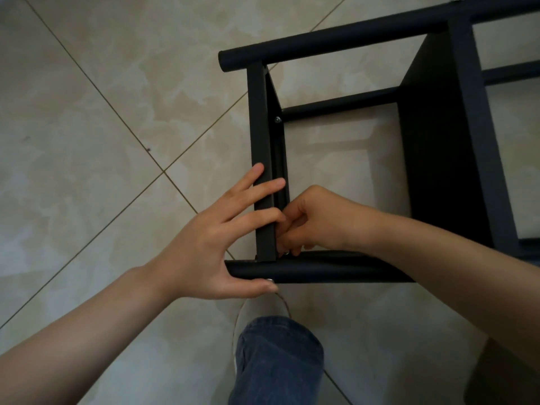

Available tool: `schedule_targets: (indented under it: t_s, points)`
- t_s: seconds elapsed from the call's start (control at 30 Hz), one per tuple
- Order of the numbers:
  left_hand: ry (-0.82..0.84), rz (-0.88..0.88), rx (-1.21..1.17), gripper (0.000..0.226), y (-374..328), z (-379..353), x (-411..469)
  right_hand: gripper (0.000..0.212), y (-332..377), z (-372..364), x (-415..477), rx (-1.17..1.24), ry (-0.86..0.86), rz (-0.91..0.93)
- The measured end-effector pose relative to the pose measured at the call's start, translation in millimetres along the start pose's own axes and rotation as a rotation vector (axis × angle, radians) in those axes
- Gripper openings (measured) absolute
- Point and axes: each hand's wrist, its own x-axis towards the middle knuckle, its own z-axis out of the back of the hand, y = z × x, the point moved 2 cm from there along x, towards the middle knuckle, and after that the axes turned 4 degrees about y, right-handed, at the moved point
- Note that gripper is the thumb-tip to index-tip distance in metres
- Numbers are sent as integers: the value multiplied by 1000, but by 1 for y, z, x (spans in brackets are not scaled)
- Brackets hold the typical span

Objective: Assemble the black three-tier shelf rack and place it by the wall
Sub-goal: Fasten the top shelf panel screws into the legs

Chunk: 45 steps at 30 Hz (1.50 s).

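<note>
Trouser leg (277, 361) in blue denim, lying at the bottom centre of the frame; pale shoe (260, 311) showing just above it, its toe reaching under the rack. Left hand (216, 238), centre-left, staying unclenched with fingers straight and spread; the thumb is pressing the underside of the near tube (336, 270) beside a silver screw head (270, 280); the fingers are lying across the flat bar (264, 171). Right hand (315, 220), centre, curling its fingers into the corner where flat bar and near tube are meeting; the fingertips are pinching a small silver fastener (287, 253). Rack (438, 141), black, lying on its side on the floor and filling the centre and right of the frame; the flat bar is running upward from the near tube to the far tube (336, 43). Bolt (277, 119) sitting on the inner face of the flat bar, upper centre. Shelf panel (432, 135), dark, standing on edge at the right. Tiled floor (102, 112), beige marbled, with thin joint lines crossing diagonally at the left.
</note>
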Motion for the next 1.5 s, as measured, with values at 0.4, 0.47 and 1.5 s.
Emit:
schedule_targets:
  t_s: [0.4, 0.47, 1.5]
  points:
    - [-6, -3, -8, 72, 0, -1, 1, 6, -1, 3, -3, 128, 82, -75]
    - [-2, -2, -11, 71, 0, 0, 1, 5, -1, 3, -3, 149, 88, -106]
    - [0, 4, 2, 68, -1, 0, 1, 12, -2, 4, 5, 293, 313, -289]
